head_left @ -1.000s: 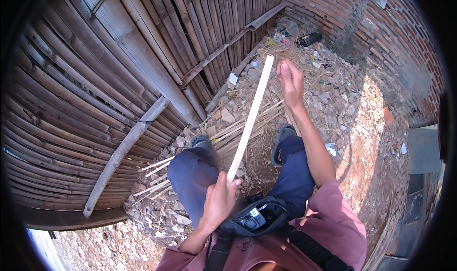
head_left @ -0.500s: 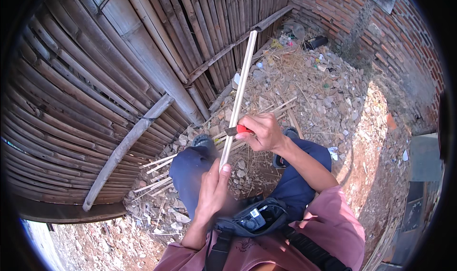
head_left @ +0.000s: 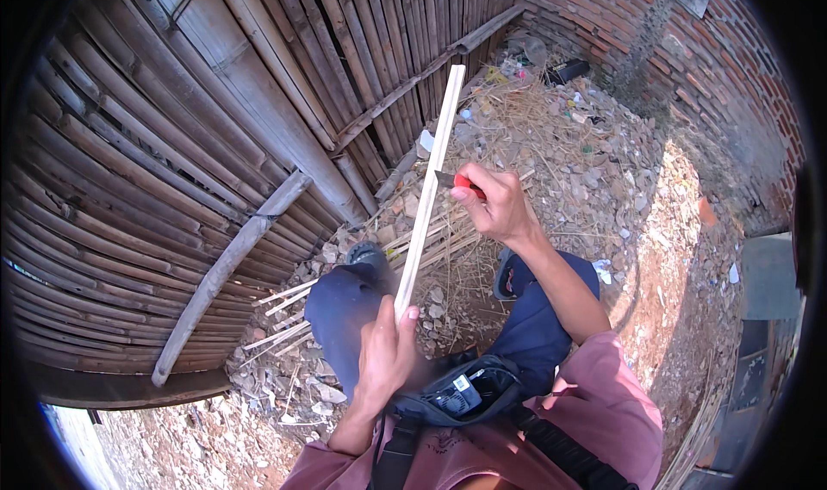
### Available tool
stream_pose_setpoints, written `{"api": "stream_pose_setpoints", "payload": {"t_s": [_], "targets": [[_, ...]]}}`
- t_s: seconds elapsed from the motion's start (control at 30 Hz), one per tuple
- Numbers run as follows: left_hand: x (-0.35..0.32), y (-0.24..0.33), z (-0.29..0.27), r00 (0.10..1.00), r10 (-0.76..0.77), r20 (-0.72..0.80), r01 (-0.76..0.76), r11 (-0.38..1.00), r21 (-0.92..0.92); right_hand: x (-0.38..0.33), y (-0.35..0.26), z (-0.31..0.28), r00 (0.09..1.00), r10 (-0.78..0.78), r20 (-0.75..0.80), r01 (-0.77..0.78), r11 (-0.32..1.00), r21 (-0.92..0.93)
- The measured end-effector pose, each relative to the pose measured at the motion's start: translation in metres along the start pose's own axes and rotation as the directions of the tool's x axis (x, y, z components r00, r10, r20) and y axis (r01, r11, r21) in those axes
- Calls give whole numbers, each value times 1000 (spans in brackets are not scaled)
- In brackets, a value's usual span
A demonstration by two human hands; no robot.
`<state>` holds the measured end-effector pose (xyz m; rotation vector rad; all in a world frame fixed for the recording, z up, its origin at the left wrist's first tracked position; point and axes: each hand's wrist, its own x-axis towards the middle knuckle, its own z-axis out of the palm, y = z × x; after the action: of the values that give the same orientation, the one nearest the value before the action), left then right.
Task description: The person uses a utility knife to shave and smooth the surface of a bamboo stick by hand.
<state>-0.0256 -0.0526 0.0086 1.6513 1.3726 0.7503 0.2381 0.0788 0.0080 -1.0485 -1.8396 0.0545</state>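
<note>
A long pale bamboo strip [head_left: 425, 210] slants up and away in front of me. My left hand [head_left: 387, 352] is closed round its near end, thumb along the top. In my right hand [head_left: 497, 204] is a knife [head_left: 466, 185] with a red handle and a short dark blade. The blade's tip touches or nearly touches the strip's right edge, past its middle. My fingers hide most of the handle. Below the strip, several more pale bamboo strips [head_left: 439, 242] lie on the ground between my feet.
A bamboo slat wall [head_left: 172, 145] with a leaning pole [head_left: 228, 275] stands at left. A brick wall [head_left: 594, 25] closes the far right. Rubble and litter [head_left: 586, 163] cover the ground. An open black waist bag [head_left: 461, 395] sits at my lap.
My right hand has moved up and away along the strip with the knife. The blade now sits farther from my left hand, which has barely moved.
</note>
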Motion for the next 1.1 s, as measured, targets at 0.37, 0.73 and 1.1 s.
{"api": "stream_pose_setpoints", "payload": {"t_s": [0.37, 0.73, 1.1], "targets": [[4, -5, -2, 998, 68, 4, -67, 997, -48, -3, -11, 3, 977, -170, 127, 166, 985, 42], [6, -1, -2, 998, 64, -21, -64, 998, -25, -3, -9, 5, 978, -177, 107, 178, 984, 2], [4, -3, -5, 999, 30, -24, -29, 1000, 10, -2, -7, 9, 980, -178, 90, 182, 982, -43]]}}
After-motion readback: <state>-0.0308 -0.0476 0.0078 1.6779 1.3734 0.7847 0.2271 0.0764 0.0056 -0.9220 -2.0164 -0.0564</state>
